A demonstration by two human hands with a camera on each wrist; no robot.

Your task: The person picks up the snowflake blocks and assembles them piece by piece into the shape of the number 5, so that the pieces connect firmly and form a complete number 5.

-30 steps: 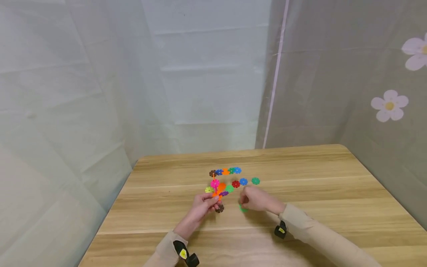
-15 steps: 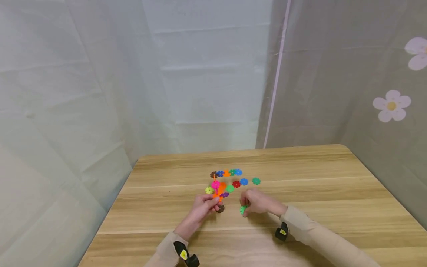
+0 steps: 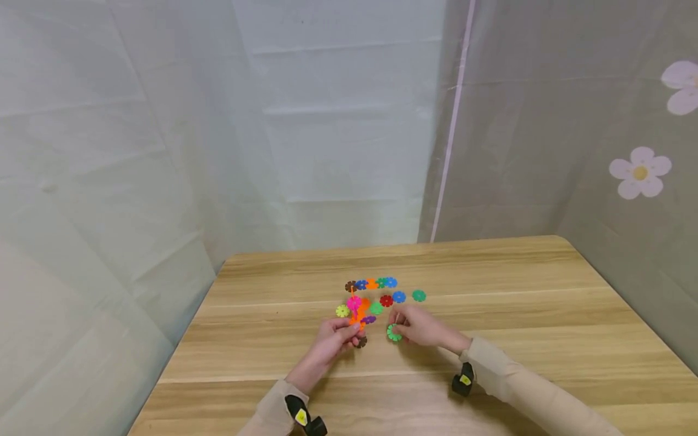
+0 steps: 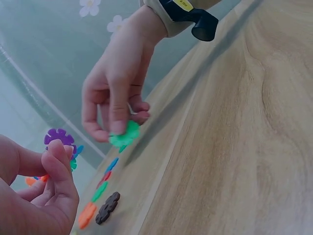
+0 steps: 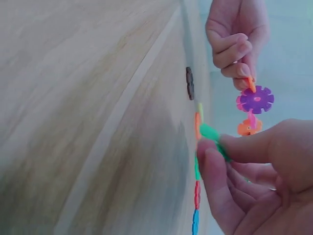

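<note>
fingers of the right hand [image 3: 417, 327] pinch a green snowflake disc [image 3: 394, 332] by its rim, thumb under and 2 fingertips on top, so its slotted edge stays free and faces the other hand. it hangs just above the wooden table [image 3: 545, 303], near the middle and a little toward the near edge. the left hand [image 3: 334, 339] is curled round the lower end of a joined cluster of discs [image 3: 357, 309], gripping an orange piece at its base; a purple disc [image 5: 257, 99] sits at the cluster's near tip, turned toward the green one, and the 2 are close but apart. held this way, each hand leaves an open notch exposed, which looks like the reason for the edge grips. a brown disc [image 3: 361, 342] lies flat on the table just beside the left hand. loose red [image 3: 386, 300], blue [image 3: 399, 297] and green [image 3: 418, 295] discs lie in a row toward the far edge, with another short row [image 3: 373, 283] behind them. pale curtains [image 3: 327, 121] hang past the far edge.
</note>
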